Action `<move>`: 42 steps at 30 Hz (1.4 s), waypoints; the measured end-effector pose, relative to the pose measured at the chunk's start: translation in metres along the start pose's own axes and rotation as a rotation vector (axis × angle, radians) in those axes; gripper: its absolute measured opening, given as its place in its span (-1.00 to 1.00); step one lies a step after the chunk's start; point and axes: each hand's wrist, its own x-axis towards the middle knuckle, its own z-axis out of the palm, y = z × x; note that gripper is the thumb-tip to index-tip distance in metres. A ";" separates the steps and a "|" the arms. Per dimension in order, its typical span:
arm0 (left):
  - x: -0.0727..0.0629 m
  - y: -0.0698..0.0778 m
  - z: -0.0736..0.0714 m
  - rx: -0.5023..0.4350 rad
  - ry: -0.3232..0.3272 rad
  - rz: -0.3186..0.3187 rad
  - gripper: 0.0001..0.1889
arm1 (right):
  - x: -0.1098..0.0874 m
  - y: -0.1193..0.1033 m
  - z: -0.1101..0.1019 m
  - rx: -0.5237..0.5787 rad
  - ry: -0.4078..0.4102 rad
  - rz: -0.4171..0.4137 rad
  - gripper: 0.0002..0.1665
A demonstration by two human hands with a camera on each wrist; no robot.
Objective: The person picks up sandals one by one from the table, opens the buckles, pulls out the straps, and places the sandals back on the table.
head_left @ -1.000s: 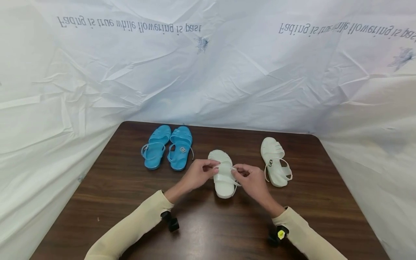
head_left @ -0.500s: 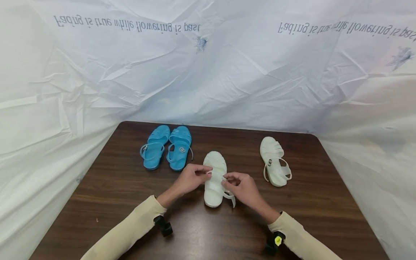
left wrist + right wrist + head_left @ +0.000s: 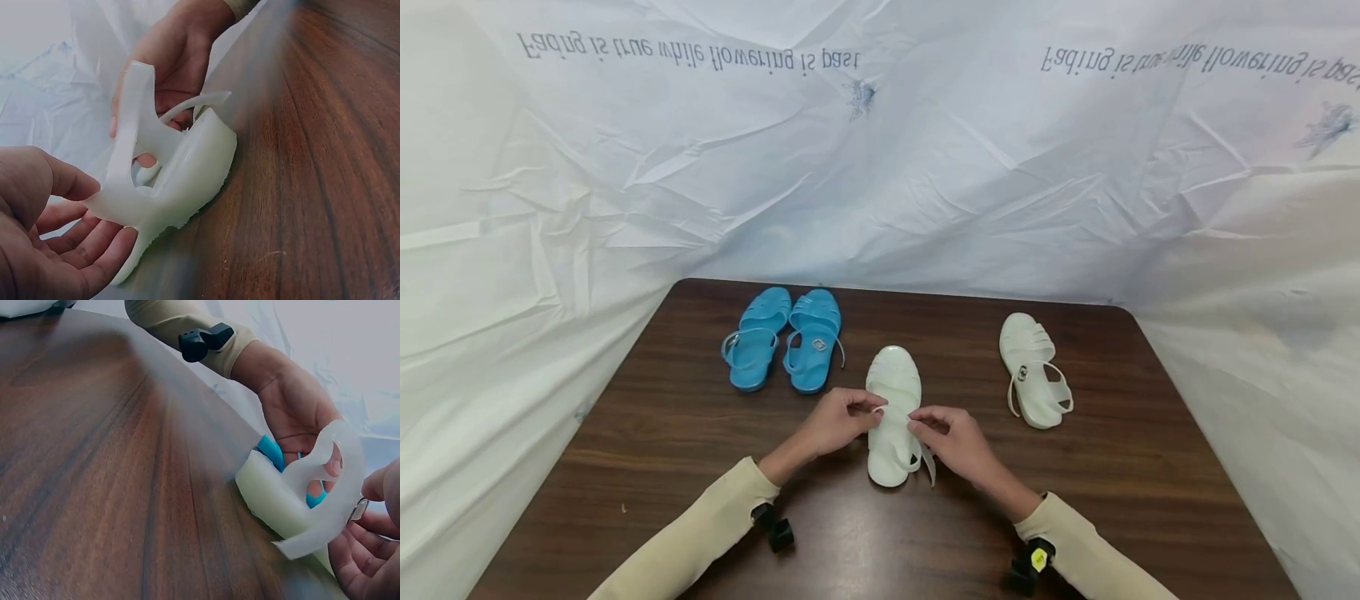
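A white sandal [image 3: 893,371] lies toe-away near the middle of the table, between the two hands. The left hand [image 3: 842,421] pinches the strap at its left side between thumb and fingers. On the other side the right hand [image 3: 951,437] pinches the strap near a small metal buckle [image 3: 358,510], seen in the right wrist view. A loose strap end [image 3: 928,465] sticks out by the sandal's heel at the right. From the left wrist view, the heel strap [image 3: 134,119] stands up above the sole [image 3: 203,156].
A matching white sandal [image 3: 1028,342] lies at the right of the brown table [image 3: 700,467]. Two blue sandals [image 3: 755,358] stand side by side at the back left. White printed sheeting [image 3: 880,183] hangs behind the table. Each sleeve has a black wrist camera [image 3: 772,527].
The white sandal and both hands have shifted left and toward the person. The sandal has turned a little straighter, and its loose strap end shows more at the right.
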 end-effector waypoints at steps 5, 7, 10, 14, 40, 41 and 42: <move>0.002 0.002 -0.001 0.039 -0.028 -0.003 -0.78 | -0.001 0.001 -0.003 0.047 -0.013 0.024 -0.70; 0.003 0.003 -0.001 0.060 -0.040 -0.003 -0.78 | -0.002 0.002 -0.004 0.055 -0.012 0.028 -0.70; 0.003 0.005 -0.001 0.076 -0.059 -0.001 -0.79 | -0.004 0.002 -0.005 0.069 -0.009 0.030 -0.70; 0.005 0.008 0.000 0.109 -0.084 -0.003 -0.79 | -0.006 0.002 -0.007 0.082 -0.012 0.038 -0.68; 0.055 0.009 0.010 0.313 -0.406 0.323 -0.77 | -0.023 0.007 0.000 0.181 -0.068 0.136 -0.67; 0.054 0.008 0.008 0.303 -0.414 0.312 -0.76 | -0.023 0.007 0.000 0.173 -0.066 0.136 -0.68; 0.053 0.007 0.006 0.292 -0.420 0.299 -0.75 | -0.023 0.008 0.001 0.163 -0.065 0.132 -0.70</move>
